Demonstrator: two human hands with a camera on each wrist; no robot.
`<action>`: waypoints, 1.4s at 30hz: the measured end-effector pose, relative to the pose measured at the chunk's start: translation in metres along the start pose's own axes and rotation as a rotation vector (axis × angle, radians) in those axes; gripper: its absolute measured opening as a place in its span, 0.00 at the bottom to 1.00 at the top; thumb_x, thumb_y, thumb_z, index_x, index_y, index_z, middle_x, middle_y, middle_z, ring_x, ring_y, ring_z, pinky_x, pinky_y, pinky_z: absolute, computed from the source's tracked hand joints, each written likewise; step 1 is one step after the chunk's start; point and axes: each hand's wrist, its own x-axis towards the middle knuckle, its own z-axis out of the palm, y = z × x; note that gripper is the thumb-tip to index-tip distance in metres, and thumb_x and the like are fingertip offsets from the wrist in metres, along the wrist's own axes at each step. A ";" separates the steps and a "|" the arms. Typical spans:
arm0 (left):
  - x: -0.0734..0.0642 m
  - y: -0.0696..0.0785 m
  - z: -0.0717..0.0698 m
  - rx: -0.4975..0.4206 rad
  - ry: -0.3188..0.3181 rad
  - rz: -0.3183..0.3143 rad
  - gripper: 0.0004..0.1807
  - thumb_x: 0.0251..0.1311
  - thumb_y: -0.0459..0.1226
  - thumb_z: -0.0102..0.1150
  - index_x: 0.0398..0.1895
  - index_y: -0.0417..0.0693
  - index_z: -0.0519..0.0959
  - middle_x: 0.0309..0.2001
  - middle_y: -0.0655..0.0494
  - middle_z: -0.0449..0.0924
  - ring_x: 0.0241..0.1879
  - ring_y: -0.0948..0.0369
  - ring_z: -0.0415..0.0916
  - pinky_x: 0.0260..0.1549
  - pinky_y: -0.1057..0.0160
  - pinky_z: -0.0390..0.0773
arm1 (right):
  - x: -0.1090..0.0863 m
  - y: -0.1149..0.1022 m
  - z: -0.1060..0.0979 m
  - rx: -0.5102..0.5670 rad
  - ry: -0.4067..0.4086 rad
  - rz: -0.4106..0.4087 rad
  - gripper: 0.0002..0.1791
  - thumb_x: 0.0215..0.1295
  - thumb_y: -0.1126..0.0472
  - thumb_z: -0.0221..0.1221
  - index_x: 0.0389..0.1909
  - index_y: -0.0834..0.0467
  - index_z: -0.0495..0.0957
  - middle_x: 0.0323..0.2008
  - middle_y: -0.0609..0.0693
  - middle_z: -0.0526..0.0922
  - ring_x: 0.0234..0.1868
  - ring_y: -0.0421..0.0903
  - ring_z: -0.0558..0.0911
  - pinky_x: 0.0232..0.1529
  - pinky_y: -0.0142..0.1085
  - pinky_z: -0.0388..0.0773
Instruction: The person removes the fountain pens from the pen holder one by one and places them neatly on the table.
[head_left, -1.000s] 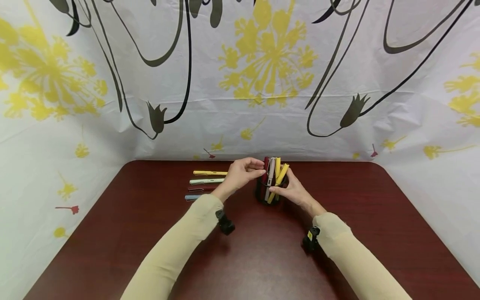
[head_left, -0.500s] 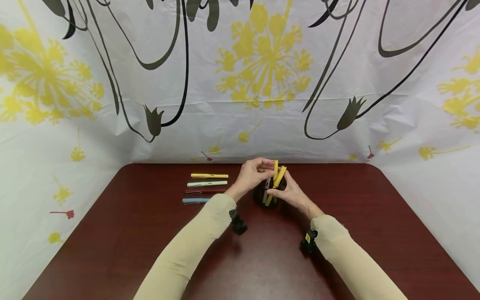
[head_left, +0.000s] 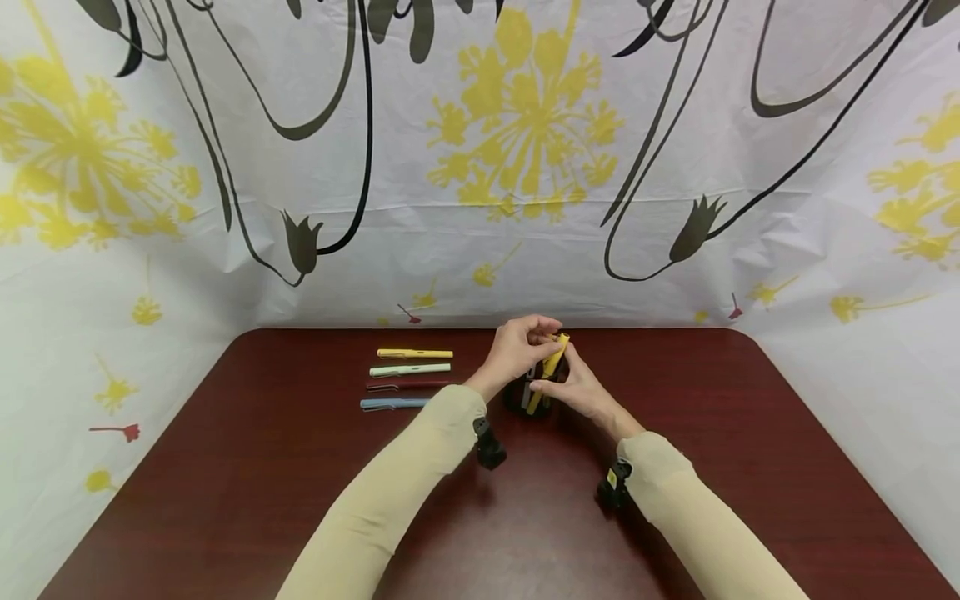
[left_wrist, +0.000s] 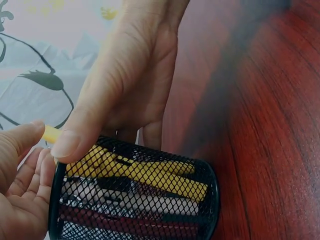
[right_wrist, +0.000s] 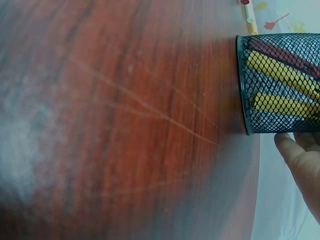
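- Dark red table (head_left: 225, 467) had four pens (head_left: 410, 369) lined up.
- Your right hand (head_left: 585, 388) gripped the mesh cup (right_wrist: 243, 95).
- Your left hand (head_left: 517, 346) was at a yellow pen (head_left: 554, 360); couldn't tell if fingers grasped it.

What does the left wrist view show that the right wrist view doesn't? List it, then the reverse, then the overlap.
Only left wrist: the left hand, the cup's top rim and a grey pen inside. Only right wrist: ends of pens lying on the tabletop. Both: the mesh cup, yellow pens, a dark red pen, the right hand, the tabletop.
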 end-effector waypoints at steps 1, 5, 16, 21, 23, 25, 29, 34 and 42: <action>0.000 0.000 0.001 0.015 0.001 0.006 0.15 0.59 0.38 0.62 0.51 0.50 0.79 0.48 0.55 0.82 0.41 0.64 0.80 0.35 0.72 0.79 | -0.002 -0.004 0.000 0.002 -0.007 -0.004 0.53 0.62 0.61 0.61 0.74 0.59 0.31 0.74 0.59 0.31 0.74 0.59 0.36 0.67 0.63 0.42; 0.002 0.002 0.003 0.077 0.012 0.039 0.16 0.59 0.37 0.62 0.52 0.50 0.79 0.50 0.54 0.81 0.42 0.64 0.80 0.34 0.73 0.78 | -0.007 -0.016 0.002 0.001 -0.017 -0.033 0.50 0.62 0.65 0.60 0.73 0.62 0.34 0.74 0.61 0.34 0.74 0.60 0.37 0.67 0.63 0.41; 0.002 0.002 0.010 0.175 0.030 0.072 0.18 0.60 0.37 0.61 0.55 0.50 0.78 0.51 0.55 0.80 0.43 0.63 0.79 0.37 0.75 0.77 | 0.004 0.011 0.000 0.022 -0.018 -0.085 0.48 0.62 0.62 0.62 0.74 0.53 0.40 0.74 0.54 0.38 0.74 0.56 0.38 0.66 0.64 0.41; 0.002 0.001 0.012 0.163 0.045 0.077 0.18 0.60 0.36 0.61 0.54 0.46 0.78 0.50 0.53 0.80 0.43 0.62 0.80 0.37 0.74 0.77 | 0.005 0.014 0.000 0.015 -0.004 -0.085 0.49 0.61 0.60 0.63 0.74 0.52 0.40 0.74 0.54 0.39 0.74 0.55 0.39 0.66 0.63 0.43; 0.002 0.001 0.013 0.165 0.050 0.076 0.18 0.60 0.36 0.61 0.54 0.47 0.79 0.50 0.53 0.81 0.43 0.62 0.80 0.37 0.74 0.77 | 0.005 0.014 -0.001 0.014 0.000 -0.083 0.49 0.61 0.60 0.63 0.74 0.52 0.41 0.74 0.54 0.40 0.74 0.55 0.39 0.67 0.63 0.43; 0.002 0.002 0.014 0.174 0.055 0.072 0.17 0.60 0.36 0.61 0.53 0.48 0.79 0.50 0.53 0.81 0.43 0.63 0.80 0.37 0.74 0.77 | 0.005 0.013 -0.001 0.013 0.002 -0.079 0.49 0.61 0.60 0.63 0.74 0.52 0.41 0.74 0.54 0.41 0.74 0.55 0.40 0.67 0.63 0.43; 0.002 0.002 0.016 0.207 0.069 0.072 0.16 0.60 0.37 0.61 0.52 0.50 0.80 0.48 0.56 0.82 0.42 0.64 0.79 0.36 0.75 0.77 | 0.002 0.006 0.000 0.014 -0.004 -0.079 0.49 0.61 0.62 0.63 0.74 0.55 0.40 0.74 0.57 0.42 0.74 0.57 0.41 0.66 0.62 0.48; 0.000 0.003 0.014 0.237 0.087 0.082 0.15 0.59 0.37 0.62 0.50 0.50 0.81 0.46 0.58 0.82 0.41 0.65 0.79 0.36 0.74 0.77 | -0.004 -0.009 0.002 0.036 -0.014 -0.086 0.46 0.60 0.65 0.62 0.72 0.61 0.43 0.72 0.62 0.45 0.73 0.60 0.44 0.65 0.62 0.51; -0.007 0.003 0.006 0.269 0.092 0.095 0.14 0.59 0.39 0.62 0.49 0.53 0.82 0.43 0.58 0.80 0.39 0.65 0.77 0.34 0.74 0.76 | 0.003 0.009 0.000 -0.014 -0.004 -0.059 0.47 0.62 0.60 0.62 0.73 0.56 0.41 0.73 0.59 0.42 0.72 0.60 0.48 0.60 0.60 0.63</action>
